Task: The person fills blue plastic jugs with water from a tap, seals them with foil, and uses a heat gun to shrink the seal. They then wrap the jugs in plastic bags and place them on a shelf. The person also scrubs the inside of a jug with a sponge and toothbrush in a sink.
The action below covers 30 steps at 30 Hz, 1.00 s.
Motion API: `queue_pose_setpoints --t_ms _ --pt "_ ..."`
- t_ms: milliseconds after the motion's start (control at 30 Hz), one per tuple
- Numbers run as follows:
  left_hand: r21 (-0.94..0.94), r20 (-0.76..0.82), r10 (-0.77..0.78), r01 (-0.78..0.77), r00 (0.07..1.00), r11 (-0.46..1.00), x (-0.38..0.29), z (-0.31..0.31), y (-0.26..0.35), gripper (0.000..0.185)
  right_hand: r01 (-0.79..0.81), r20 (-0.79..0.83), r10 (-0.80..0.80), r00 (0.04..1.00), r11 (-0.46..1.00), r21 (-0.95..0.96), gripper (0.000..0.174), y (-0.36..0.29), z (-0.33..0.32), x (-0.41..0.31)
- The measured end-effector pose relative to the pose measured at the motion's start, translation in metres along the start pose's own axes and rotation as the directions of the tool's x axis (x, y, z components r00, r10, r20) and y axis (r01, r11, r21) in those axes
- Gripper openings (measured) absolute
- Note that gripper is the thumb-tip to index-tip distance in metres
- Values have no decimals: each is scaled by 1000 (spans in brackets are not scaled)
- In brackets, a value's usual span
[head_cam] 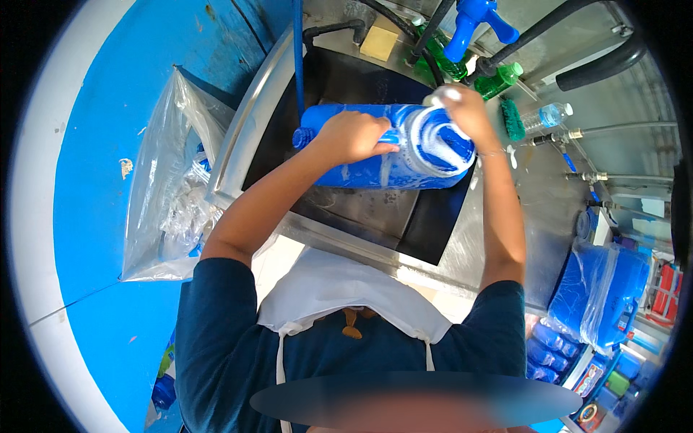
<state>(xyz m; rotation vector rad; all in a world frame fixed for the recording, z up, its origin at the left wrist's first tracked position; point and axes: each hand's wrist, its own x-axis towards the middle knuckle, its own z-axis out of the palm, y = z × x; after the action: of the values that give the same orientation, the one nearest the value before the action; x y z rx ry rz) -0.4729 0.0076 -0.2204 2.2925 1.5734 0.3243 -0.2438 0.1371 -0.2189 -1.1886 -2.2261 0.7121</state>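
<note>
A large blue plastic water jug (357, 176) lies on its side over a stainless steel sink basin (357, 216). White suds coat its right end, and its capped neck points left. My left hand (354, 135) is closed around the handle on its upper side. My right hand (465, 111) is at the sudsy end, fingers bent around a whitish, foamy item, partly hidden, which may be a sponge or cloth.
Behind the sink are a yellow sponge (379, 43), green bottles (495, 81), a green scouring pad (512, 120), a clear bottle (544, 117) and a blue tap handle (476, 27). A clear plastic bag (162, 200) hangs at left. A wrapped blue jug (601, 292) stands at right.
</note>
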Motion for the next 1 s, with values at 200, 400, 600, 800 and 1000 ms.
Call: queue_pose_setpoints --t_ms 200,400,600,800,1000 --pt "55 -27 -103 104 994 993 -41 5 -28 53 -132 -73 585 808 301 944 46 197 155 -92" --pt "89 13 28 -29 1000 996 -59 4 -44 46 -515 127 704 699 373 772 46 286 239 -126" --pt "120 -2 369 -366 929 923 -27 0 -69 35 -176 38 293 955 460 870 45 44 73 -118" --pt "-211 -289 -100 38 952 977 48 37 -39 74 365 281 -391 877 920 141 31 -26 79 -56" --pt "-193 -253 -287 243 924 951 81 35 -62 72 438 331 -351 876 867 -239 30 -20 132 9"
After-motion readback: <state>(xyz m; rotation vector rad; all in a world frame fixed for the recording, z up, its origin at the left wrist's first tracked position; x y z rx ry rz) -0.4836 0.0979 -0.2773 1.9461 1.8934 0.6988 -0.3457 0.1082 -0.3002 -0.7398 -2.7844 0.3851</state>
